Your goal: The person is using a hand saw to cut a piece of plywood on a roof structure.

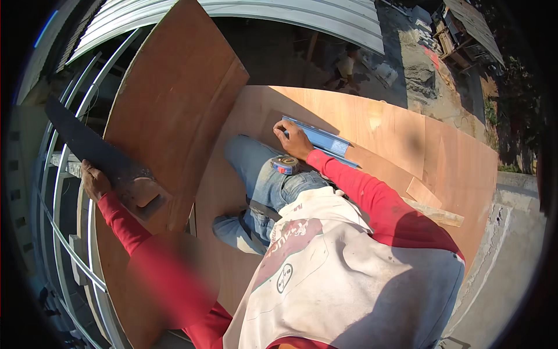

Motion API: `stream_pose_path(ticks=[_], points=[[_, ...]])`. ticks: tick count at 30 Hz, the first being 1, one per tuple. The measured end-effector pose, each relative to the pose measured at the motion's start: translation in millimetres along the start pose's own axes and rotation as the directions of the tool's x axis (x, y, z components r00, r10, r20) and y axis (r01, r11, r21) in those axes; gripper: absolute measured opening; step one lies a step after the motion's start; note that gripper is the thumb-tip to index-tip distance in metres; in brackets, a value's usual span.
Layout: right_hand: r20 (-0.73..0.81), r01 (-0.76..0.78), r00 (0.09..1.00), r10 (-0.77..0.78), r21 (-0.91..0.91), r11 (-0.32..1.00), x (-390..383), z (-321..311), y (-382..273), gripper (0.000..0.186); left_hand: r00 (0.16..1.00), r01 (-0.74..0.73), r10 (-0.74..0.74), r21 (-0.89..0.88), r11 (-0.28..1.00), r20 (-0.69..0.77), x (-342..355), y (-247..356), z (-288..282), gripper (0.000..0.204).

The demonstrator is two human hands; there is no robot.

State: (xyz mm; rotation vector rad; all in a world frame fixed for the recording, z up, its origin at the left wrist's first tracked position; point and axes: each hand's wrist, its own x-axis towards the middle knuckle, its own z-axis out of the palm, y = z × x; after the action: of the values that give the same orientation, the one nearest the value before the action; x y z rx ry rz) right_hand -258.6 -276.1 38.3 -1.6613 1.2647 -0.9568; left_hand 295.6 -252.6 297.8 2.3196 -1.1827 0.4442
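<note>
My left hand (95, 181) is at the left edge of a raised brown plywood panel (174, 75). Its fingers are bent against the dark blade of a handsaw (96, 142), whose handle end lies over the panel. Part of that grip is hidden. My right hand (294, 139) has its fingers curled round the near-left end of a blue metal channel (322, 138), which lies on a lighter plywood sheet (372, 122). Beside my right wrist a tape measure (285, 165) sits at the hip of my jeans.
I am kneeling on the lighter sheet. Offcuts of wood (424, 192) lie to my right. Metal framing bars (55, 174) run along the left, and a concrete ledge (494, 250) borders the right. Beyond the far edge, lower down, a person (347, 67) is in shade near corrugated roofing (302, 9).
</note>
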Motion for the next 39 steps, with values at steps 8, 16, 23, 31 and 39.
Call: stream_pose_path(ticks=[8,16,23,31,39], points=[[-0.072,-0.417,0.795,0.602,-0.786,0.456,-131.4,-107.5,168.2,0.136,0.998,0.07,-0.07,-0.052,0.996,-0.004,1.1,9.0,8.8,0.064],[-0.097,-0.321,0.847,0.523,-0.878,0.356,-80.9,-54.3,192.4,0.1,0.999,-0.025,0.021,-0.115,0.993,-0.037,22.4,-10.0,18.5,0.061],[-0.344,-0.601,0.75,0.565,-0.712,0.364,-94.5,-124.8,201.1,0.089,0.995,0.095,-0.083,-0.309,0.946,0.054,39.6,-20.4,14.3,0.06],[-0.599,-0.79,0.577,0.555,-0.58,0.196,-172.0,-283.1,204.4,0.101,1.0,0.023,-0.025,-0.276,0.961,-0.004,23.0,-19.2,8.0,0.058],[-0.538,-0.715,0.651,0.536,-0.673,0.193,-193.2,-245.9,183.9,0.071,0.999,0.017,-0.025,-0.366,0.93,-0.019,19.2,-28.4,-3.9,0.059]])
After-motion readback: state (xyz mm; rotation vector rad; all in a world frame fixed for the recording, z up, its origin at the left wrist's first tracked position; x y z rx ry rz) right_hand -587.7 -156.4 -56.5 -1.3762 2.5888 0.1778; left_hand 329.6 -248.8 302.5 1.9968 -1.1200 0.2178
